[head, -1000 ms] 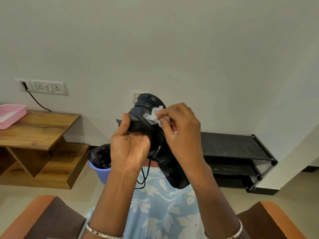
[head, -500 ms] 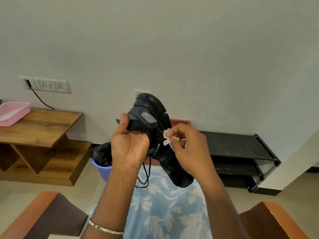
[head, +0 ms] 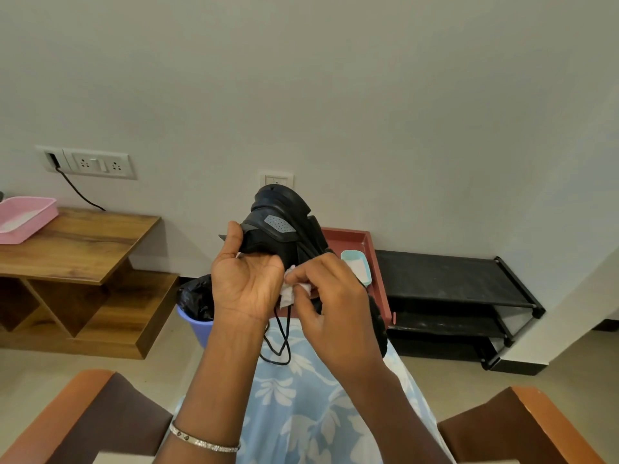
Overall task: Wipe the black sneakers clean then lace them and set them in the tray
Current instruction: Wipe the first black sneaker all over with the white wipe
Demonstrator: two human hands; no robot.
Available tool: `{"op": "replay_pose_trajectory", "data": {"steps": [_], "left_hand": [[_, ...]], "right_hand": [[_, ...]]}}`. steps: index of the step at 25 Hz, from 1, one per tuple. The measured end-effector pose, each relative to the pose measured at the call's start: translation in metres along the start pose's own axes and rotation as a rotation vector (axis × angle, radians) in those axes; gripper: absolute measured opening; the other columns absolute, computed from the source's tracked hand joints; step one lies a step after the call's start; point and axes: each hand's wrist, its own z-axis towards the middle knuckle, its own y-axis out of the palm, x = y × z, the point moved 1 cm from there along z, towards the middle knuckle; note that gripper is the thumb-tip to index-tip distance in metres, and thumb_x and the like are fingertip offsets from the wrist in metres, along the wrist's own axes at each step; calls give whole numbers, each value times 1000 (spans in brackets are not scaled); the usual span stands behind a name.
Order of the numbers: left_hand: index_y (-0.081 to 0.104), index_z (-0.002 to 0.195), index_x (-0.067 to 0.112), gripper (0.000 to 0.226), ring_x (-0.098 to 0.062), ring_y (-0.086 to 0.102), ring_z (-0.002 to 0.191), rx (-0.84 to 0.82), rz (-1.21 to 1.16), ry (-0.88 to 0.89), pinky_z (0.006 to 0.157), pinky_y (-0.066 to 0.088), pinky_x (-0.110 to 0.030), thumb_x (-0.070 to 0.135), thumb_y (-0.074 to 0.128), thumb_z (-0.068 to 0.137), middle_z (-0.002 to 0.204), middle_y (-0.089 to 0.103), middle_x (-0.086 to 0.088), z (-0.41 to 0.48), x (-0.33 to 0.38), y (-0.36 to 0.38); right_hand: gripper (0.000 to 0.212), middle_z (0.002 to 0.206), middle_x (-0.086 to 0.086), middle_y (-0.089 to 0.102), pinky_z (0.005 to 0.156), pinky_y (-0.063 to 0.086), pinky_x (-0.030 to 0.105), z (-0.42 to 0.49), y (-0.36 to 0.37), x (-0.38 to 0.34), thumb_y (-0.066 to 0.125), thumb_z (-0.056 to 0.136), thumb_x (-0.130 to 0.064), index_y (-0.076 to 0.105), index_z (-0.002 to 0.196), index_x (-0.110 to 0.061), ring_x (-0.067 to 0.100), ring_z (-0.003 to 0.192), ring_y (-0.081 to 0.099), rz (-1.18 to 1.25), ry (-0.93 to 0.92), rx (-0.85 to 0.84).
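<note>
Above the lap, the sneaker (head: 284,229) is held up, heel uppermost and toe down behind the hands. The left hand (head: 246,284) wraps its heel end, fingers curled round it and thumb up along the side. The right hand (head: 330,306) pinches a white wipe (head: 289,293) between thumb and fingertips against the shoe's side. A lace (head: 279,339) hangs loose below. I judge wiping is the step in hand; lacing is not yet begun. Next, the shoe likely needs turning to reach unwiped parts, without snagging the lace. Beyond, a red tray (head: 371,256) sits beside a black rack (head: 449,283). No brand or writing on the sneaker can be read.
</note>
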Motion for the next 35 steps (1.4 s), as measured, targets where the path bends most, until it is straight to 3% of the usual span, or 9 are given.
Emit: {"op": "replay_pose_trajectory", "data": {"steps": [3, 7, 11, 13, 15, 19, 24, 30, 35], "left_hand": [[47, 144, 6, 61, -36, 45, 138, 21, -7, 23, 120, 25, -51, 28, 62, 89, 142, 54, -20, -3, 3, 3], [46, 144, 6, 61, -37, 45, 138, 3, -79, 29, 121, 25, -48, 27, 63, 89, 143, 53, -22, -5, 5, 1], [45, 145, 3, 63, -38, 45, 138, 21, -12, -5, 120, 25, -50, 28, 62, 89, 144, 51, -23, -4, -1, 1], [46, 143, 0, 60, -41, 48, 134, -16, 50, -47, 115, 35, -53, 31, 59, 93, 143, 51, -25, -7, -11, 4], [48, 141, -2, 57, -41, 52, 130, -75, 65, -82, 107, 44, -53, 30, 59, 95, 144, 50, -26, -10, -18, 5], [48, 142, 0, 69, -41, 44, 138, -88, 92, -46, 119, 27, -51, 20, 74, 81, 146, 48, -25, -8, -14, 5], [59, 133, 2, 61, -38, 45, 138, -99, 91, -3, 122, 23, -50, 20, 76, 78, 145, 51, -19, -6, -11, 4], [40, 147, 0, 62, -40, 41, 140, -122, 170, -80, 122, 23, -48, 33, 55, 97, 150, 43, -25, -6, -26, 6], [43, 146, 3, 63, -39, 43, 139, -97, 185, -17, 122, 23, -49, 33, 60, 94, 149, 46, -23, 0, -20, -4]], "right_hand": [[11, 100, -2, 63, 81, 49, 19, 0, 4, 1, 59, 93, -12, 69, 98, -14, 13, 93, 57, 6, -61, 80], [11, 98, -2, 62, 81, 53, 24, -15, 14, 9, 63, 88, -7, 68, 95, -14, 12, 90, 56, -101, -88, 4], [12, 96, -1, 63, 81, 44, 12, 14, -4, 5, 64, 89, -2, 69, 93, -12, 10, 90, 58, 33, 15, 126], [11, 96, 2, 65, 81, 40, 7, 36, -13, 2, 64, 90, -2, 70, 95, -10, 13, 90, 59, 49, -4, 141], [12, 97, 1, 66, 79, 45, 13, 49, -17, 1, 63, 92, -3, 72, 97, -9, 15, 92, 60, 45, -48, 154], [11, 94, 0, 64, 75, 44, 15, 31, -14, 16, 64, 91, 0, 71, 96, -8, 13, 88, 58, 72, -60, 178], [6, 92, -8, 68, 72, 56, 25, -2, -17, 50, 70, 90, -9, 71, 93, -14, 8, 88, 65, 110, 210, 142], [6, 97, 3, 65, 69, 50, 10, 51, -25, 16, 69, 92, -7, 72, 97, -7, 9, 89, 61, 100, -22, 291], [10, 101, 3, 63, 79, 53, 24, 26, -11, 38, 62, 92, -4, 69, 98, -7, 17, 96, 62, 68, -5, 240]]}}
